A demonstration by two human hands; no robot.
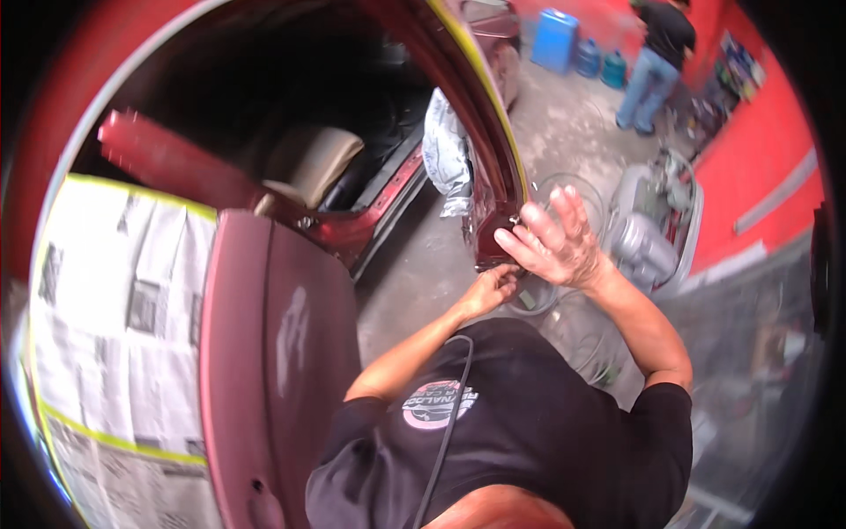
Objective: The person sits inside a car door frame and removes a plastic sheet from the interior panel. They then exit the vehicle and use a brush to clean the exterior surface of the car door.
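In the middle, a narrow dark red car panel curves down, edged with yellow tape. My left hand is at its lower end, fingers drawn together in a pinch. What they hold, if anything, is too small to make out. My right hand is raised just to the right of that end, fingers spread and holding nothing. Its fingertips come close to the panel; whether they touch it I cannot tell. Left of my arms stands a dull maroon car door with a pale smudge on it.
White printed paper with yellow tape covers the area beside the door. Behind lies the car's open cabin with a beige seat. On the right, a grey machine stands near coiled hoses. A person stands farther back, near blue containers.
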